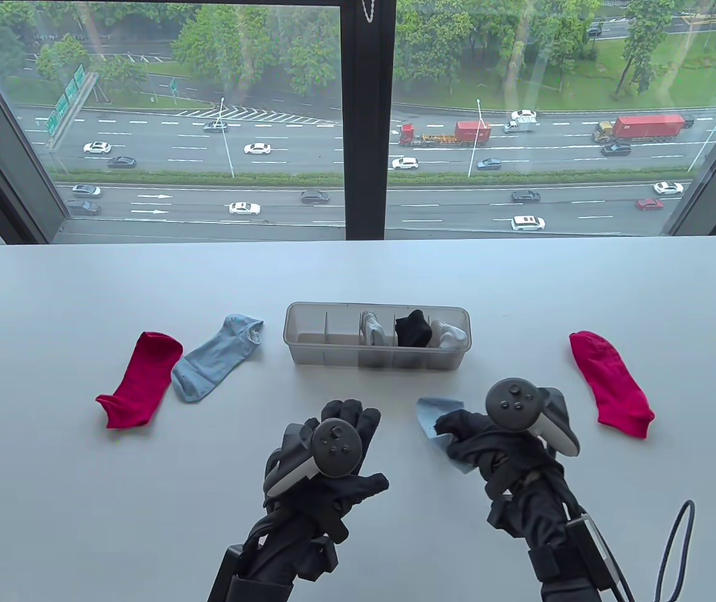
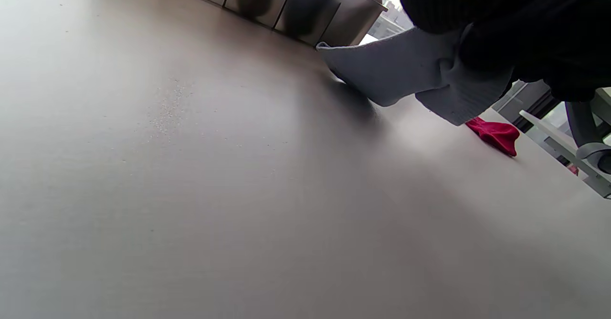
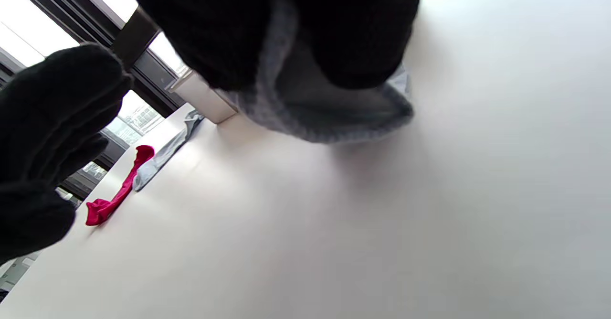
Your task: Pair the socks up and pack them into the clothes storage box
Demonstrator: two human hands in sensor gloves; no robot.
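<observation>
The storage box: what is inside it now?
The box holds a grey pair, a black pair and a white pair in its right compartments. Its frosted wall hides their lower parts.

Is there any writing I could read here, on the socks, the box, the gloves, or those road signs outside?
None can be read.
Green road signs outside the window: lettering too small to read.
Storage box, socks, trackers: no text visible.

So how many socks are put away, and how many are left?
Three compartments of the storage box already hold socks. The right hand grips one light blue sock; its match lies left. Two red socks wait, far apart. The left hand holds nothing.
</observation>
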